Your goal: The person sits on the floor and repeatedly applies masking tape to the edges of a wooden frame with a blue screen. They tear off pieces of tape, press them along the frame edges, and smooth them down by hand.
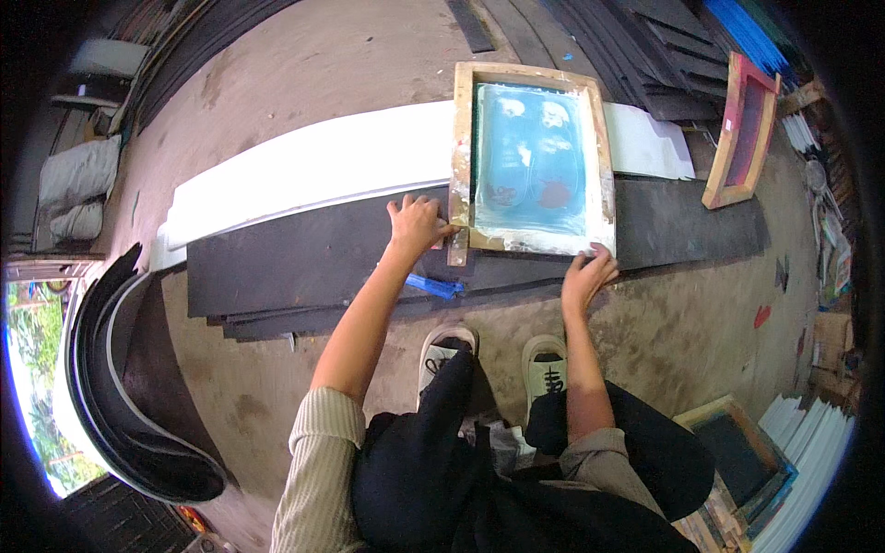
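Observation:
A screen printing frame [463, 138] of pale, paint-smeared wood lies ahead of me, with blue mesh [530, 170] marked by whitish patches and a reddish spot. It rests across a long white sheet [323, 161] and a stack of dark sheets [304, 253]. My left hand [417, 225] is beside the frame's lower left corner, fingers apart and bent over the dark sheet, thumb reaching the wooden edge. At the lower right corner, my right hand [590, 275] has its fingers bent onto the frame's rim. What lies beneath the fingertips is partly hidden.
A blue object [435, 287] lies on the dark sheets, near my left forearm. Another frame with reddish mesh [737, 138] stands at the far right. Curled black sheets [97, 387] are at the left. More frames [737, 452] and white sheets [811, 461] sit at the near right.

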The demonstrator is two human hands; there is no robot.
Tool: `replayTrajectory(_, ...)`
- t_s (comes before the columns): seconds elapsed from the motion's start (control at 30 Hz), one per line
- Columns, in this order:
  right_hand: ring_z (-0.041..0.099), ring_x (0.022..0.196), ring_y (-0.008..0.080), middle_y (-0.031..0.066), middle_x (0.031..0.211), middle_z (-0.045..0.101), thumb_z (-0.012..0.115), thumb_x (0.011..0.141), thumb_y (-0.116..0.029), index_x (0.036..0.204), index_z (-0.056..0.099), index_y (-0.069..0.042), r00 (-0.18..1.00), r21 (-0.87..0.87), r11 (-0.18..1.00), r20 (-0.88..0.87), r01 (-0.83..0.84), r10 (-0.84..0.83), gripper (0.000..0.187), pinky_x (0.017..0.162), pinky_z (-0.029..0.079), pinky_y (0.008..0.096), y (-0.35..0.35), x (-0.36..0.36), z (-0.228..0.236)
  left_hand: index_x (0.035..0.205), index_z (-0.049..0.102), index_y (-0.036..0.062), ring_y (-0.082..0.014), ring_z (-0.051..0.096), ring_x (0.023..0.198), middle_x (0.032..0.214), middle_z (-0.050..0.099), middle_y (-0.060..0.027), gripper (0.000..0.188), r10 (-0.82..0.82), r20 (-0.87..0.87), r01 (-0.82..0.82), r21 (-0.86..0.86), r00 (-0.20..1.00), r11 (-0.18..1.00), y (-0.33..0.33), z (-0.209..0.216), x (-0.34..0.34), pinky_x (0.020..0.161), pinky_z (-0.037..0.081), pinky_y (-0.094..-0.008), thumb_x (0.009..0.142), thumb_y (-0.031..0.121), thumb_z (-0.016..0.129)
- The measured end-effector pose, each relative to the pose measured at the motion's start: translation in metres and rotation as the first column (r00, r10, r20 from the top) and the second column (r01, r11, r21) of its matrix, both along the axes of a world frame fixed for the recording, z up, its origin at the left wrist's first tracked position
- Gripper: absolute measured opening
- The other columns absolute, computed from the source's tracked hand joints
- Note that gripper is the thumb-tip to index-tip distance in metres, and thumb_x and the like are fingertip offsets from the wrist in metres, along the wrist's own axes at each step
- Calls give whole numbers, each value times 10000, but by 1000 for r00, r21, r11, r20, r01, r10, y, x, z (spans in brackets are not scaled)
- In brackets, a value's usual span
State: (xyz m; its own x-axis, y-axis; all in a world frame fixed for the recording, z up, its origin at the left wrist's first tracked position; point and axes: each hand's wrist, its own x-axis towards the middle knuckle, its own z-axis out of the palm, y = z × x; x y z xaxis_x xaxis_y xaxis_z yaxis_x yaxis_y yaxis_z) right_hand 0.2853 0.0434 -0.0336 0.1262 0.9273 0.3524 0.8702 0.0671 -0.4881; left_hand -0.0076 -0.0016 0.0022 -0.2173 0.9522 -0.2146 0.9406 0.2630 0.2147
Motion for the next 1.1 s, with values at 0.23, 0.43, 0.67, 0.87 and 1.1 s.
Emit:
replayTrajectory(0.23, 522, 944, 317, 146, 946, 529, 583, 803, -26, 919, 558, -12, 589, 8, 614, -273, -789, 760, 119, 820, 431, 404, -86, -95, 18, 1133, 531, 51, -297, 447, 1114, 1119, 540, -130, 464, 257, 279, -365, 474, 925, 801, -76, 16, -40, 974, 307, -460, 798, 350, 646)
replayTrajectory(0.43, 514, 982, 307, 147, 1013, 513, 634, 734, -19, 1037, 530, 46, 439, -85, 432, -99, -898, 893, 327, 834, 460, 375, -118, -161, -1, 1065, 566, 38, -250, 501, 1022, 1036, 586, -97, 283, 488, 542, -723, 421, 685, 548, -190, -14, -54, 920, 366, -375, 853, 222, 605)
replayTrajectory(0.67, 490, 950, 331, 174, 993, 466, 593, 756, -70, 1108, 492, 47, 435, -205, 414, -65, -887, 898, 385, 838, 448, 400, -112, -140, 12, 997, 608, 39, -234, 536, 977, 979, 608, -92, 196, 489, 694, -841, 355, 529, 408, -199, -38, -36, 888, 393, -355, 892, 193, 549)
replayTrajectory(0.87, 511, 856, 451, 288, 910, 485, 492, 863, -121, 1091, 401, 78, 778, -238, 755, -355, -611, 518, 316, 752, 412, 502, -108, -94, 21, 919, 627, 23, -258, 565, 884, 900, 619, -105, 163, 293, 591, -651, 597, 752, 469, -110, 22, -44, 846, 416, -360, 862, 166, 574)
replayTrajectory(1.1, 580, 658, 475, 283, 661, 588, 420, 917, -217, 1058, 426, 89, 881, -567, 684, -195, -459, 430, 337, 625, 444, 557, -75, -122, 60, 1016, 637, 119, -243, 588, 991, 977, 643, -83, 268, -270, 93, 245, 218, 958, 945, 0, 11, -12, 1016, 288, -506, 829, 306, 593)
